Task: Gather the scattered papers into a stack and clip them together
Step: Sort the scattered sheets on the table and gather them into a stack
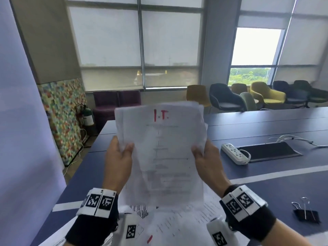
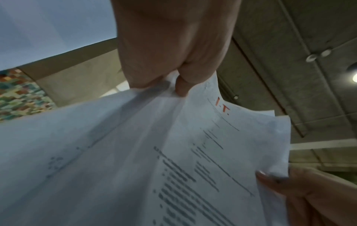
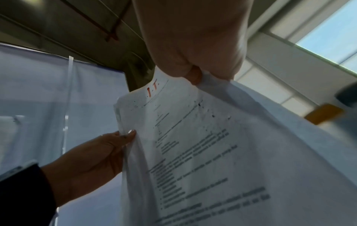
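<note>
I hold a loose bundle of white printed papers (image 1: 165, 153) upright in front of me above the blue table; the top sheet bears red letters "I.T.". My left hand (image 1: 122, 153) grips its left edge, thumb on the front. My right hand (image 1: 204, 155) grips the right edge the same way. The left wrist view shows the papers (image 2: 173, 152) pinched by my left hand (image 2: 173, 85). The right wrist view shows the papers (image 3: 203, 145) pinched by my right hand (image 3: 195, 76). More printed sheets (image 1: 177, 221) lie on the table under my wrists. A black binder clip (image 1: 306, 214) lies at the right.
The blue table (image 1: 266, 183) stretches ahead and to the right. A white power strip (image 1: 234, 153) and a black mat (image 1: 269, 151) with white cables sit at mid right. Chairs (image 1: 223, 96) line the windows beyond. A white panel (image 1: 21, 139) stands at my left.
</note>
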A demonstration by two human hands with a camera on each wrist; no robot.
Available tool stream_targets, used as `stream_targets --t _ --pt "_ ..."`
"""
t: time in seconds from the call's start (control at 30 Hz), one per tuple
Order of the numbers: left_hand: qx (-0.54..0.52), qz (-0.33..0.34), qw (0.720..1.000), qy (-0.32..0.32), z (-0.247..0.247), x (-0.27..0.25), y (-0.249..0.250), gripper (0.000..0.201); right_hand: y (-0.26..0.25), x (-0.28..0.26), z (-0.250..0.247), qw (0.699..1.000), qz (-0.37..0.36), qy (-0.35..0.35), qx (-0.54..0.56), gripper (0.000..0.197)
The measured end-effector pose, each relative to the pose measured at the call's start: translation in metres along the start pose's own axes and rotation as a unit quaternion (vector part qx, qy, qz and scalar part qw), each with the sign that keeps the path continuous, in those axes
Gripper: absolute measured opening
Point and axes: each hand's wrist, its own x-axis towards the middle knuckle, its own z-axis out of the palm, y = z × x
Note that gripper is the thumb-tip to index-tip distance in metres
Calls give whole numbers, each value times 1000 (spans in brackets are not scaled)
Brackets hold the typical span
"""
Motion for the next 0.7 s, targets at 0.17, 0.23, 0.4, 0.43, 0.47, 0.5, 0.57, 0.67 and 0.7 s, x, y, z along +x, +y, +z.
stream_targets --t 0.17,0.23,0.4,0.43,0.47,0.5,0.57,0.67,0.7 --pt "-43 5 999 -30 7 8 9 22 -28 10 -10 997 -56 -47 27 24" --pt "-8 -24 998 -52 11 3 -3 33 -15 8 -11 998 -6 -63 22 39" --pt "36 -69 996 -46 22 -8 -19 19 27 0 -7 997 62 -35 21 21" --pt "34 -61 997 -37 24 -7 -18 15 28 0 -5 998 56 -22 14 13" --pt "24 -53 998 -29 24 -6 -16 14 27 1 -3 999 48 -11 15 8" --pt "11 -46 999 -24 25 -3 -14 15 24 3 -2 999 41 -3 22 6" --pt "-2 -43 999 -29 24 1 -15 23 20 8 -4 999 32 0 38 8" --pt "-26 -89 994 -65 23 0 -21 38 27 9 -6 998 45 -11 49 19" --pt "-29 -102 992 -72 23 -2 -23 37 31 7 -5 998 52 -18 42 19"
